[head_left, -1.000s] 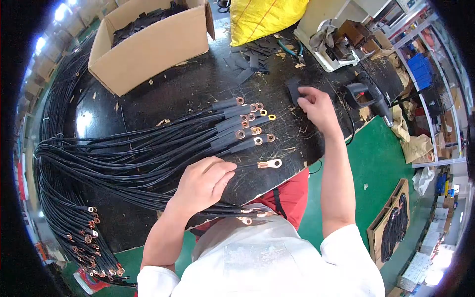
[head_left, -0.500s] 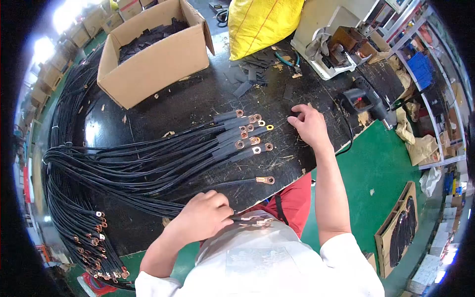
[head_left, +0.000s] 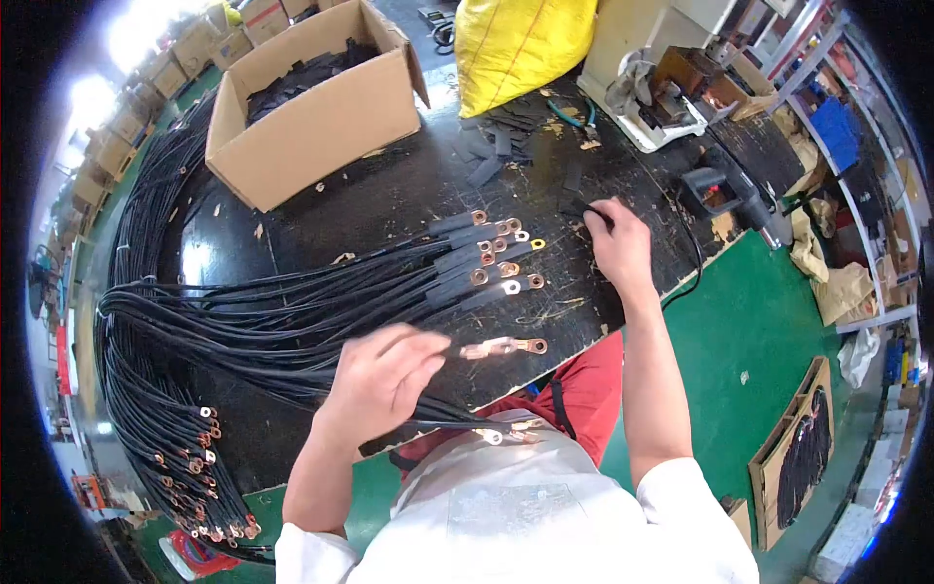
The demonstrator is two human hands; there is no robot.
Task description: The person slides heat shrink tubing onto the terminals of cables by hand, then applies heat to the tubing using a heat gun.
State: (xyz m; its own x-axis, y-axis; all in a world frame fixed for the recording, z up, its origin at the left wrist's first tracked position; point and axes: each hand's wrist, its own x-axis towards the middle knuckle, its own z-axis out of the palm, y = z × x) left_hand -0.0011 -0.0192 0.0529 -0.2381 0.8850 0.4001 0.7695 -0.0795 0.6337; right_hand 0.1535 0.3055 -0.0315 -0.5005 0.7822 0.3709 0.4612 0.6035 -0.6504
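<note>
Scratched glossy black table (head_left: 389,204), matt cardboard box (head_left: 321,136), coppery metal lugs (head_left: 537,346)

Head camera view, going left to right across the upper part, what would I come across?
Cardboard box, yellow bag, heat gun, blue bin.

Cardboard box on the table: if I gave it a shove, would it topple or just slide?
The cardboard box would probably slide rather than topple, since it looks broad for its height and the tabletop is glossy, though scratched. The black pieces inside look thin and loose, so they might shift, or spill from the open top if tilted.
</note>
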